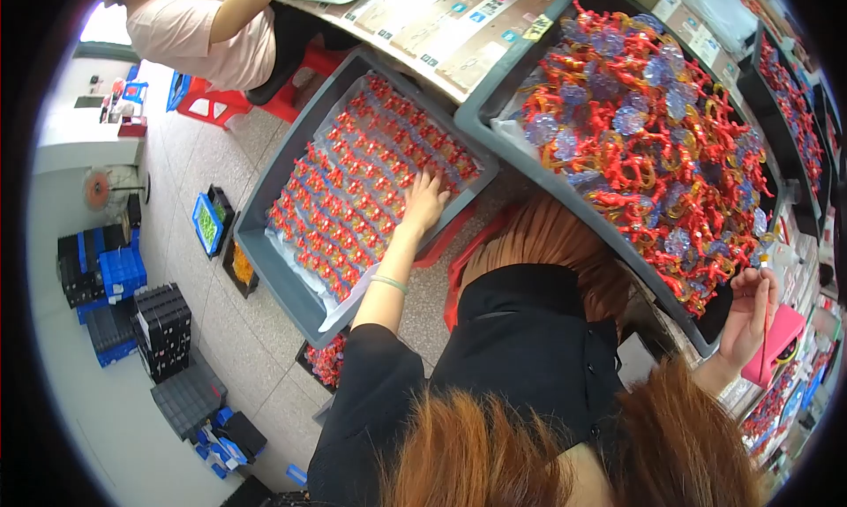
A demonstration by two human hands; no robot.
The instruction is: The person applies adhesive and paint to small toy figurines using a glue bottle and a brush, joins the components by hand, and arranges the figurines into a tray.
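My left hand (426, 200) reaches into a grey bin (251, 251) on my left. Its fingers are spread and touch small red pieces (340, 202) with clear blue parts, laid in neat rows on a plastic liner. A pale green bangle (389, 284) circles that wrist. At the far right, my right hand (748, 317) is raised beside the big bin's corner with its fingers curled together. What they hold, if anything, is too small to tell. That larger grey bin (481, 110) holds a loose heap of red, orange and clear blue plastic pieces (635, 136).
Another person (207, 30) sits at the work table (432, 22) beyond the bins. A pink case (781, 344) lies by my right hand. Red stools (216, 101), stacked black crates (163, 326), a tray of green pieces (209, 223) and a fan (99, 189) stand on the left.
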